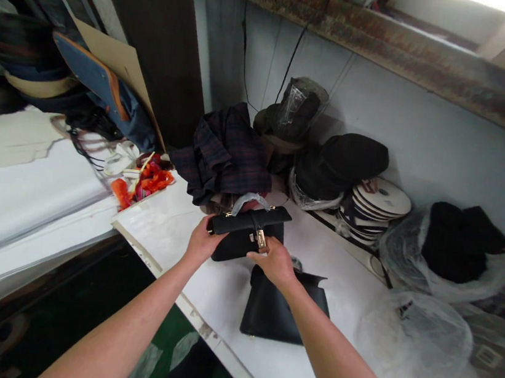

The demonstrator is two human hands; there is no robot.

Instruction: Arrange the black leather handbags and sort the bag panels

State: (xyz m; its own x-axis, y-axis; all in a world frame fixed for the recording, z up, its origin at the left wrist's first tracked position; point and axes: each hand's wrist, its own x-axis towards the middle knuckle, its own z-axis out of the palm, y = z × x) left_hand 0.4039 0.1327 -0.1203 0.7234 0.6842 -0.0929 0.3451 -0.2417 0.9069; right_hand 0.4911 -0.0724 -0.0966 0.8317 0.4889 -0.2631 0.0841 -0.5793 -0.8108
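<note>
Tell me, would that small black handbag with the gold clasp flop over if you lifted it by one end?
Probably not much: the black handbag keeps a boxy shape, flap edge straight, while the left hand grips one end. Its smooth surface may be a little slippery. The gold clasp by the right hand looks like the only hard part, so it seems fairly light.

Wall: you face a pale painted wall (450, 134) under a rusty metal beam (392, 43).
Bench: your white worktable (173, 228) meets it.
Floor: dark, green patch (169, 327).
</note>
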